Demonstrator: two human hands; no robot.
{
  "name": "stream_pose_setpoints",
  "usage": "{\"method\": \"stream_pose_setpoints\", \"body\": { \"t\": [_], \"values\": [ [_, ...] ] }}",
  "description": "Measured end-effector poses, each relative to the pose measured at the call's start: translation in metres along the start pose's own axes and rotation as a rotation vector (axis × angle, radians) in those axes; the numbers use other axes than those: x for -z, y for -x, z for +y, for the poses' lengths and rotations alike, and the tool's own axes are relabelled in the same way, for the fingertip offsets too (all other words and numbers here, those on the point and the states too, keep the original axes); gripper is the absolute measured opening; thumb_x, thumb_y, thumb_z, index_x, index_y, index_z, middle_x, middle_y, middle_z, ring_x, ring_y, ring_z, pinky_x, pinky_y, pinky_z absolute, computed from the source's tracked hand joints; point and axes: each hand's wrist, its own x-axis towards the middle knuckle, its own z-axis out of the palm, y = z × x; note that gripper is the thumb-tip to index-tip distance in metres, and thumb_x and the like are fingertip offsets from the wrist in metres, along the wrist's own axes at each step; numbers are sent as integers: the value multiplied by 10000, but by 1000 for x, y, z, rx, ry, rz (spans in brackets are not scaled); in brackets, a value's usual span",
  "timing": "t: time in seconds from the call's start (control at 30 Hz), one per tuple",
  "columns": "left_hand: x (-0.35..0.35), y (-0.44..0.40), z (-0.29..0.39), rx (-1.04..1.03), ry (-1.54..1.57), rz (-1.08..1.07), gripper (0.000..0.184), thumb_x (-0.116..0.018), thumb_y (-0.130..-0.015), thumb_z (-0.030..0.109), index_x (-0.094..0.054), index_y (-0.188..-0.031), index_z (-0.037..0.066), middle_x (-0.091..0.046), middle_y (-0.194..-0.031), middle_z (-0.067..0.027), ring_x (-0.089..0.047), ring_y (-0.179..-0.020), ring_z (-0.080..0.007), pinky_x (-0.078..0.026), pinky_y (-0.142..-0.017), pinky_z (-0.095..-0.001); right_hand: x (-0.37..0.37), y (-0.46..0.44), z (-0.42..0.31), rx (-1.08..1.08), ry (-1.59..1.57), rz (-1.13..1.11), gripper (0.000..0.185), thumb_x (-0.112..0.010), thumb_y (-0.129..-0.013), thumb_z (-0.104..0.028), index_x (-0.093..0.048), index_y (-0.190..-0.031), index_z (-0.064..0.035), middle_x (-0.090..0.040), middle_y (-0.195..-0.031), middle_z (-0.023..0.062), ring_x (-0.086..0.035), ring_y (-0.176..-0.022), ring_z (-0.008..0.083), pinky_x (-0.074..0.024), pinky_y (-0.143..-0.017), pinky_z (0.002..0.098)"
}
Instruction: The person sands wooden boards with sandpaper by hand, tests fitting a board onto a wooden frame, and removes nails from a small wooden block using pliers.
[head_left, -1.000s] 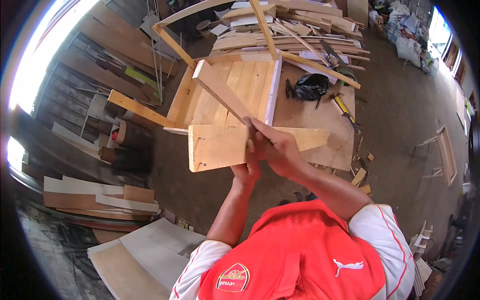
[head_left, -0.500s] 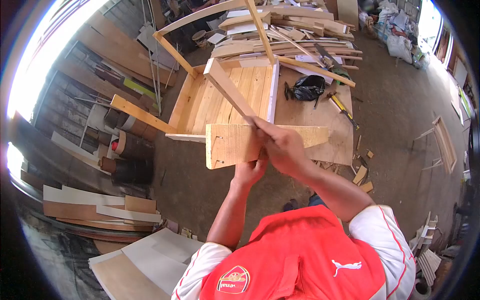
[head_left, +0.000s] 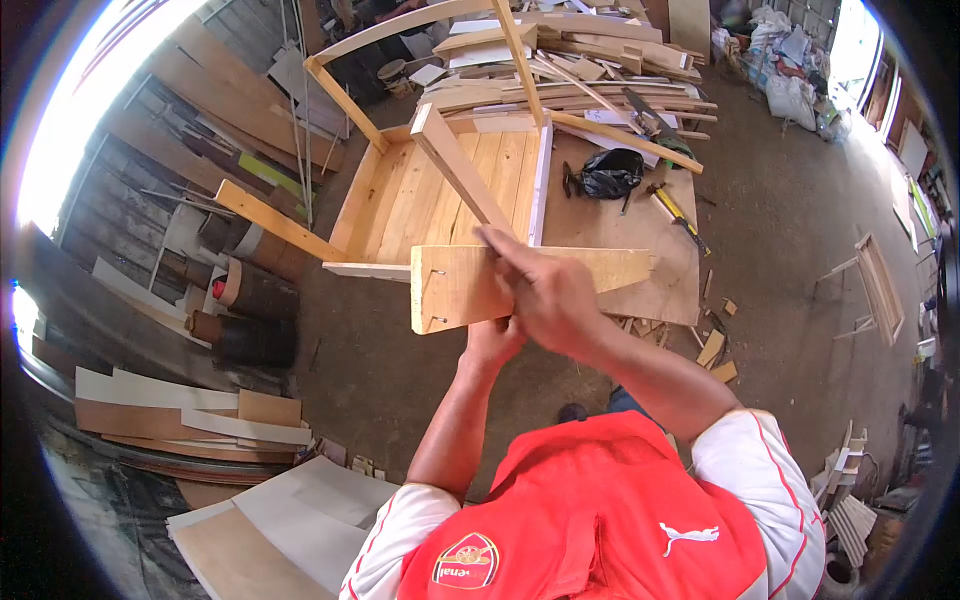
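Wooden board (head_left: 452,290) (two nails (head_left: 440,320)), held by two hands (head_left: 558,300)

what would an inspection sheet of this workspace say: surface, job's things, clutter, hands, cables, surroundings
Surface: flat panel, holding a black bag and a yellow-and-black tool
Job's things: wooden piece, two metal fasteners showing near one end; second board behind it; slatted frame beyond
Clutter: wood scraps beside the panel
Hands: left hand grips the wooden piece from below; right hand against it, exact grip hidden
Cables: nothing clearly seen
Surroundings: stacked timber ahead, pale sheets lower left
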Motion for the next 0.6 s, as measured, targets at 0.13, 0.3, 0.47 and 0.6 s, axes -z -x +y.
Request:
{"method": "stream_pose_setpoints", "body": {
  "t": [0.13, 0.3, 0.47, 0.6],
  "values": [
    [2, -6, 33, 229, 160, -68, 688, -709, -891, 164, -387, -1480, 17, -475, -1471, -175, -457, -1378, -307, -384, -1116, -423, 8, -4, -23, 46, -22, -14, 413, -553, -970, -108, -601, -1379, -129, -701, -1063, 198, -731, -936, 314, -564, -770, 363],
    [3, -9, 38, 140, 71, -97, 631, -681, -929, 185, -406, -1473, 26, -467, -1481, -174, -445, -1390, -304, -359, -1135, -426, -2, 1, 0, 139, 10, 81, 437, -555, -958, -74, -591, -1392, -115, -698, -1051, 227, -728, -918, 347, -562, -737, 385],
    [-2, -7, 21, 166, -95, -125, 664, -675, -932, 198, -363, -1494, 29, -444, -1491, -175, -451, -1388, -305, -376, -1123, -414, -2, -9, -16, 184, 26, 57, 524, -546, -898, -15, -587, -1403, -149, -720, -1009, 180, -733, -894, 322, -575, -743, 384],
    [1, 5, 11, 192, 181, -90, 607, -662, -918, 150, -420, -1458, 13, -482, -1460, -176, -461, -1380, -292, -398, -1107, -399, -2, 2, 12, 100, -20, 14, 547, -544, -882, 0, -593, -1401, -165, -714, -1015, 184, -734, -905, 304, -569, -757, 373]
  ]
}}
